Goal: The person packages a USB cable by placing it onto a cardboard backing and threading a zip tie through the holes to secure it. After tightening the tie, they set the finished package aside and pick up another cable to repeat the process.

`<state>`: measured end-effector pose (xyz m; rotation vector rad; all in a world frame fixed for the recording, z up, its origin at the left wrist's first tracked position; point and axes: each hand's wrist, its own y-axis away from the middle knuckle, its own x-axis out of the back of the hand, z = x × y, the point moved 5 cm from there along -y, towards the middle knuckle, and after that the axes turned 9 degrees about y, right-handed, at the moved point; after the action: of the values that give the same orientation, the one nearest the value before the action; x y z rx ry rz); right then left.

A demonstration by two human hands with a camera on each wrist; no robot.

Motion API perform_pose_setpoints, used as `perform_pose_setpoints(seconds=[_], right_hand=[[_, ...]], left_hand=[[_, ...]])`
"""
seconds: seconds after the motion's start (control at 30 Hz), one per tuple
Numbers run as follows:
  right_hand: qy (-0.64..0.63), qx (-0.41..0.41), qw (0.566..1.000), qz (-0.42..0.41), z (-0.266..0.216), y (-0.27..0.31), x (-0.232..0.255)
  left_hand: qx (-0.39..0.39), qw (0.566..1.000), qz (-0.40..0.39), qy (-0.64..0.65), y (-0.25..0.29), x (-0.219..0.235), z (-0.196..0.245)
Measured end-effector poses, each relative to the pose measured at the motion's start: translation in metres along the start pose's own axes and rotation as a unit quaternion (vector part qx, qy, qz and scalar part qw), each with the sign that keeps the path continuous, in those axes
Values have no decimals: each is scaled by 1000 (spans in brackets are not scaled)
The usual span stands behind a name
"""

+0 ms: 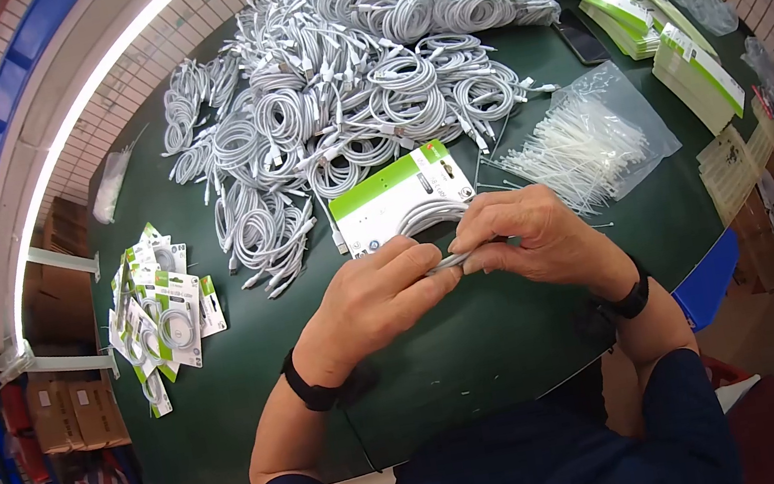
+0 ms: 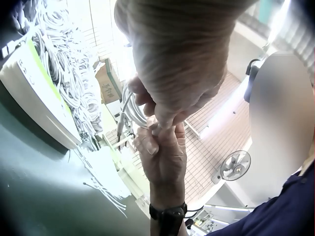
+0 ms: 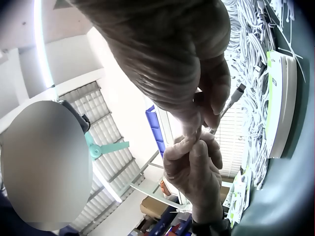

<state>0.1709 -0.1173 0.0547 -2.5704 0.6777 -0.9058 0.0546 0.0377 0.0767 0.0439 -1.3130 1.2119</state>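
Observation:
Close together over the front of the green table, both hands hold one coiled grey cable [image 1: 431, 213]. The left hand [image 1: 380, 294] pinches its near side with thumb and fingers. Right beside it, the right hand [image 1: 528, 235] grips the same coil, fingertips almost meeting the left ones. In the left wrist view the cable loops [image 2: 132, 110] stand out past the fingers. A cable plug [image 3: 237, 93] sticks out beside the hands in the right wrist view. Under the coil lies a stack of white and green cards [image 1: 385, 197]. What the fingertips pinch between them is mostly hidden.
A large heap of coiled grey cables [image 1: 313, 92] covers the back of the table [image 1: 447, 364]. White cable ties [image 1: 584, 145] spill from a clear bag at right. Carded cables [image 1: 172, 322] lie at left. Card stacks [image 1: 700, 76] and a phone [image 1: 580, 37] are at far right.

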Motion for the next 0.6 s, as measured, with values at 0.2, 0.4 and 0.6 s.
perform_pose_setpoints(seconds=[0.2,0.4,0.6], right_hand=[[64,23,996,54,10,-1,-3],[89,18,995,36,16,-2,-7],[102,27,993,54,22,-2,-6]], left_hand=[[-3,1000,5,13,0,-9,-24],[17,999,-11,36,3,-16,-36],[56,995,34,73,2,-16,-37]])
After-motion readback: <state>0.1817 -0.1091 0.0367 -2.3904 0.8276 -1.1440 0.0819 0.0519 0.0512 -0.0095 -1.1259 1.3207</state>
